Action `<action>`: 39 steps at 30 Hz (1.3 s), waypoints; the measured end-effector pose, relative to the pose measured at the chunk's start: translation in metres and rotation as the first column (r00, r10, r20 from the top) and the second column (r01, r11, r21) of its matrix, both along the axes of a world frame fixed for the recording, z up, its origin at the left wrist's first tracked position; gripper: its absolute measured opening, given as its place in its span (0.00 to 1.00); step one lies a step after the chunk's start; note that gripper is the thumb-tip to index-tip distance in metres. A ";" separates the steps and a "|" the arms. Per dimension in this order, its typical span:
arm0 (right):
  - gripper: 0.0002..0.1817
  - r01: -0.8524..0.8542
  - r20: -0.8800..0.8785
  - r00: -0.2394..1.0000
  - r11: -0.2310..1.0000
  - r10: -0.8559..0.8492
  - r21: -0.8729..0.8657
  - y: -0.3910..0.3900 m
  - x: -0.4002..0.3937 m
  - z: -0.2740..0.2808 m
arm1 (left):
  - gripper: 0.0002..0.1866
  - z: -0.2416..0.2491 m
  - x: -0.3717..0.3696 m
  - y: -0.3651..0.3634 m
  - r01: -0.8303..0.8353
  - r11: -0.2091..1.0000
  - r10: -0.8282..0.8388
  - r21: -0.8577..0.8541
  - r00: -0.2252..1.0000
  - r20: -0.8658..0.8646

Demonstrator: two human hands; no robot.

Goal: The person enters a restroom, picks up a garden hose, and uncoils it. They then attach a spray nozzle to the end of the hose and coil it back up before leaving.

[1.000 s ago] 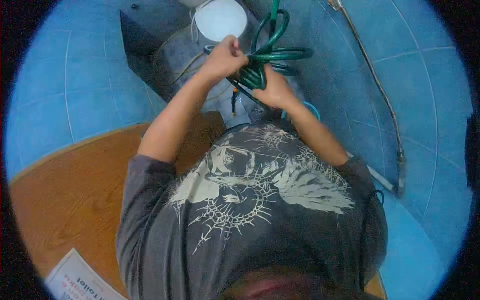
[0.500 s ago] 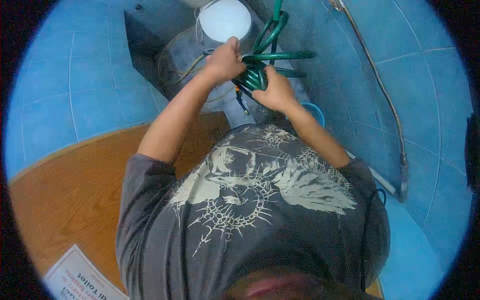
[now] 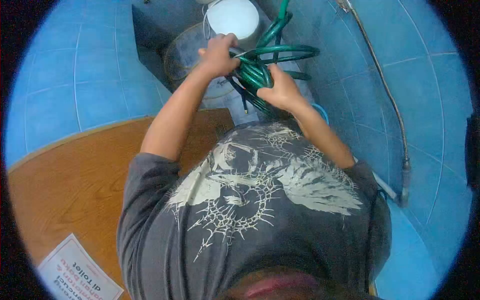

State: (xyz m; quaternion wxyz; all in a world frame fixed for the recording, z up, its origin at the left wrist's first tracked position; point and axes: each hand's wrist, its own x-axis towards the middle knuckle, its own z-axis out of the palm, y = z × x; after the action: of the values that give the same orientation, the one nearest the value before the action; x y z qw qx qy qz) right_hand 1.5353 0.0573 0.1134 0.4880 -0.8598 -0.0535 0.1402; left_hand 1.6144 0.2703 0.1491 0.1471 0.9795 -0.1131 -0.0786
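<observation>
A coil of shiny green hose (image 3: 254, 75) is bunched between my two hands near the top of the head view. My left hand (image 3: 219, 56) is closed at the coil's left side, its fingertips partly hidden behind the hose. On the other side, my right hand (image 3: 283, 90) grips the bundle, thumb in front and the other fingers out of sight behind it. Loose green loops stick out to the right above my right hand, and one length runs up to the top edge. A thin dark end hangs below the coil.
A round white lid (image 3: 233, 19) is just beyond my hands. Blue tiled walls stand on both sides, with a metal pipe (image 3: 378, 70) along the right one. A brown wooden door (image 3: 75, 185) is at the left, bearing a printed paper sign (image 3: 80, 270).
My left hand has turned and shifted slightly, its fingers now bent over more. The coil looks looser and spread lower, and its dark end has swung. My right hand keeps its grip.
</observation>
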 end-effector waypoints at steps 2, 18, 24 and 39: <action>0.29 -0.005 0.008 1.000 1.000 0.005 0.020 0.000 -0.001 0.004 | 0.23 0.001 -0.002 0.005 0.016 0.999 -0.015 -0.039 0.999 0.029; 0.42 -0.112 0.065 0.992 0.990 0.107 0.084 -0.037 -0.015 0.006 | 0.12 0.045 -0.029 -0.018 0.221 0.972 -0.218 0.075 0.975 -0.054; 0.39 -0.067 0.188 0.975 0.963 0.119 -0.261 -0.029 -0.036 0.048 | 0.08 0.039 -0.035 -0.031 0.185 0.981 -0.185 0.053 0.983 -0.014; 0.27 0.100 0.552 0.830 0.995 -0.079 -0.009 0.031 -0.015 0.015 | 0.09 0.034 -0.012 -0.048 0.170 0.962 -0.167 0.212 0.985 -0.033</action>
State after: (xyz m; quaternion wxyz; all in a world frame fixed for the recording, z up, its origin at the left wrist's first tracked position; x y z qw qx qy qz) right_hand 1.5206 0.0878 0.1283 0.4418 -0.8743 -0.1488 -0.1351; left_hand 1.6022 0.2219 0.1826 0.0343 0.9759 -0.1857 -0.1096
